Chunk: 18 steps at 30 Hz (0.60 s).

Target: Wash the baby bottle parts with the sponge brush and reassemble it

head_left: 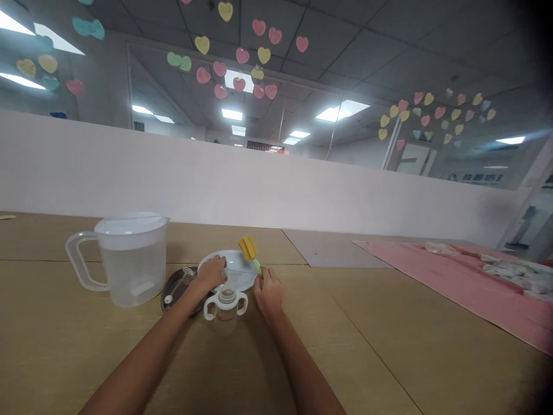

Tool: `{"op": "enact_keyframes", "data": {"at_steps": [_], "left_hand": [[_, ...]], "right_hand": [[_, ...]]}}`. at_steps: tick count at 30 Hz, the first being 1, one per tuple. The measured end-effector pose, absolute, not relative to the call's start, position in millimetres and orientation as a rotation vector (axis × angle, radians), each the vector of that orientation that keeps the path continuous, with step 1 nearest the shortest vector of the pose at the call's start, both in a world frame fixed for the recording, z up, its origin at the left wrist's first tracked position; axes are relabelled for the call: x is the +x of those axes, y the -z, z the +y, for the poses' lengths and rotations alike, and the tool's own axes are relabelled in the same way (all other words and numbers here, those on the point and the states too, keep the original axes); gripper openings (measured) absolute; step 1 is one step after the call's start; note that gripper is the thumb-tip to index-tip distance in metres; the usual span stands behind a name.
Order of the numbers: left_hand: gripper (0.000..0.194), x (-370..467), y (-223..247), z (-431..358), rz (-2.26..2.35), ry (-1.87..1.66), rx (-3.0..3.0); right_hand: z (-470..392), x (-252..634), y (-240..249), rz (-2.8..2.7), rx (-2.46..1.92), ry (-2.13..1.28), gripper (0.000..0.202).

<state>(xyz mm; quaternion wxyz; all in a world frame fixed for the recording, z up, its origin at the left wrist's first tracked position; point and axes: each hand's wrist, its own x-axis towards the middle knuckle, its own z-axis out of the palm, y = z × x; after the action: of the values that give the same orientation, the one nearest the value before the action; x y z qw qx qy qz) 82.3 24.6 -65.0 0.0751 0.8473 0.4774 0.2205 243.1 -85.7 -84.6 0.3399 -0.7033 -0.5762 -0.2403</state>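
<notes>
My right hand point(269, 291) is closed round the green handle of a brush with a yellow sponge head point(248, 248), which is raised above the right part of a white plate point(247, 281). My left hand point(213, 272) is at the plate's left side with its fingers bent; a clear, hard-to-make-out item shows just below its fingertips. Nearer to me, between my forearms, a clear bottle with two white handles point(226, 311) stands upright, its mouth uncovered. Partly under my left forearm is a dark round metal dish point(169, 288) with a clear and white part in it.
At the left stands a large translucent pitcher point(133, 265) with a white lid and a handle. A pink cloth point(432, 276) with plastic-wrapped items point(514, 274) covers the table's right side. Behind the table runs a low white wall point(259, 190) with glass above.
</notes>
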Motion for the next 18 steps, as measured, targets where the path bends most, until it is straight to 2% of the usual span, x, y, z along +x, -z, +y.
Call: {"op": "enact_keyframes", "data": {"at_steps": [4,7,11,13,18], "left_hand": [[0.026,78,46,23,1.373,-0.906,2.442],[0.038,74,24,21,1.279,-1.126,2.343],[0.046,75,0,6,0.897,-1.451,1.773],[0.044,77,-7,-4,0.739,-1.480,1.479],[0.051,79,-9,-16,0.678,-1.393,1.291]], "right_hand": [[-86,243,84,-1.466,-1.794,0.679,0.026],[-87,241,83,-1.460,-1.728,0.707,0.036],[-90,238,82,-1.512,-1.629,0.727,0.042],[-91,237,82,-1.522,-1.587,0.738,0.044],[-91,239,83,-1.534,-1.516,0.770,0.047]]}}
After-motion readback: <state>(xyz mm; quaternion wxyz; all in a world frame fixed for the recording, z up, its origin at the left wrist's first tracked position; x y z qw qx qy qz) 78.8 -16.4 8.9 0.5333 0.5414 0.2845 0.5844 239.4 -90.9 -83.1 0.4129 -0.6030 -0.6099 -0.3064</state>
